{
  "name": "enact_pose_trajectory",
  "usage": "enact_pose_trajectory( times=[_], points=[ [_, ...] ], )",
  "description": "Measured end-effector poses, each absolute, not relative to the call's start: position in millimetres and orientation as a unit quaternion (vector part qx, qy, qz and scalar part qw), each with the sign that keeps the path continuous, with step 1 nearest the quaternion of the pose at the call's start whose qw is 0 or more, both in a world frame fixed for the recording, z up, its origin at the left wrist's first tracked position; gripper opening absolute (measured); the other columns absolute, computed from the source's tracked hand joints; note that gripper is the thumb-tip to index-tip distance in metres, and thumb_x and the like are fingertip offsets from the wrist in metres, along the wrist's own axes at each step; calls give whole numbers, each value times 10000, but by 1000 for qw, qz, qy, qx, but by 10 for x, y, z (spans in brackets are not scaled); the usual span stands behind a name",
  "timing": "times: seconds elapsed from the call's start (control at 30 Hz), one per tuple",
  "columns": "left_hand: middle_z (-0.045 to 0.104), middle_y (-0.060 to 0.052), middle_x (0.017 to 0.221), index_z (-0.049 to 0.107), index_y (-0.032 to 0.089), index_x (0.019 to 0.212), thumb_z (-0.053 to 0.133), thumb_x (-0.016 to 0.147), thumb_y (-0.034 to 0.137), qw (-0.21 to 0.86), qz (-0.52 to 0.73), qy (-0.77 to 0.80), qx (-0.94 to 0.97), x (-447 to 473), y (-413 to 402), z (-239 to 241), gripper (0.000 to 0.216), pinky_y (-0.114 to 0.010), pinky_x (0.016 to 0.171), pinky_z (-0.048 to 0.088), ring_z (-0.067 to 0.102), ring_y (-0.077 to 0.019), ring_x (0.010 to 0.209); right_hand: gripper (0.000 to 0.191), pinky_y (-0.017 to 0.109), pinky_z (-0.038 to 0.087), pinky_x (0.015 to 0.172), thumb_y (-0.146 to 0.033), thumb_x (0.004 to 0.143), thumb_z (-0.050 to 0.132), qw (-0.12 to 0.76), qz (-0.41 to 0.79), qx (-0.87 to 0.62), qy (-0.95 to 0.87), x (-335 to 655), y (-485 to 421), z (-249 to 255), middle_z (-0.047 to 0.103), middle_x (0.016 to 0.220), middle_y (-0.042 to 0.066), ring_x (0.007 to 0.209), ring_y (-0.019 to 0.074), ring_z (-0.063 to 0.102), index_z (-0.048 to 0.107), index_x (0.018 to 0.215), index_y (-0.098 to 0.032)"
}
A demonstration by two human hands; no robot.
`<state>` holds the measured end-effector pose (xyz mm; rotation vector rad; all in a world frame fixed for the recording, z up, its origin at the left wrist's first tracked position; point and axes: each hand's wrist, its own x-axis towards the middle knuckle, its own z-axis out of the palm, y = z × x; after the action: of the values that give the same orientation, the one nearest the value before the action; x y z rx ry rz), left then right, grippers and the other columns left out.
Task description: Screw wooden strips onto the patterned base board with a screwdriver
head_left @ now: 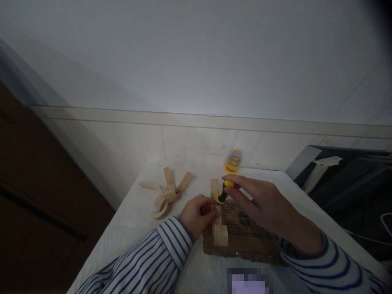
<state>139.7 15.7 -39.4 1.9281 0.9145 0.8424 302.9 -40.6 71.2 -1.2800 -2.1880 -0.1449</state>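
Observation:
My right hand (260, 200) grips the yellow and black handle of a short screwdriver (223, 195), tilted with its tip down to the left. Thumb and fingers of my left hand (199, 212) pinch close around the screwdriver's tip, at a pale wooden piece (220, 234) with a rounded end. What exactly the left fingertips hold is too small to make out. The wooden piece lies over the left edge of a brown box (245, 241) with black printed lines. Another flat wooden strip (214, 187) sticks up just beyond the left fingers.
Left of my hands lies a wooden assembly (169, 192) with several strips and a curved part. A clear bottle with yellow label (233, 161) stands by the wall. The white-covered table (128, 232) carries these; dark items (346, 183) stand on the right. A pixelated patch covers the front edge.

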Motion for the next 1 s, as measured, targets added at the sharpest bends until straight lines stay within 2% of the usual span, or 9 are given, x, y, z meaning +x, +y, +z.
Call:
enact_pose_trajectory(
  times=[0.27,0.43,0.57,0.77,1.0],
  points=[
    [475,25,653,632,149,857,637,696,218,412,339,366,763,1403,146,-370,175,-219,543,356,441,-109,591,266,292,527,686,-287,901,389,284,-63,-474,-831,3038,-415,682,687,947,80,816,183,656,544,1080,-165],
    [490,12,668,634,137,759,627,708,205,413,340,357,766,1407,126,-311,86,-218,547,362,457,-110,601,257,280,523,711,-280,903,391,295,-57,-475,-827,3054,-409,696,685,945,77,818,173,653,545,1070,-159],
    [508,5,678,641,140,761,614,723,193,404,345,357,768,1404,120,-316,70,-219,562,375,471,-113,612,251,282,522,733,-283,904,389,305,-46,-486,-818,3082,-392,689,687,943,65,816,169,656,549,1063,-175],
    [538,-9,700,645,141,764,591,740,175,386,345,357,778,1410,128,-347,68,-219,580,381,490,-119,639,274,299,499,808,-251,904,379,288,-34,-481,-827,3081,-405,710,655,1057,91,939,178,623,521,1116,-151],
    [528,-4,672,639,140,753,585,749,189,372,346,358,784,1415,130,-354,73,-224,574,377,484,-119,621,287,306,517,750,-239,906,367,256,-28,-481,-838,3038,-448,743,663,1012,93,872,179,637,501,1143,-150]
  ],
)
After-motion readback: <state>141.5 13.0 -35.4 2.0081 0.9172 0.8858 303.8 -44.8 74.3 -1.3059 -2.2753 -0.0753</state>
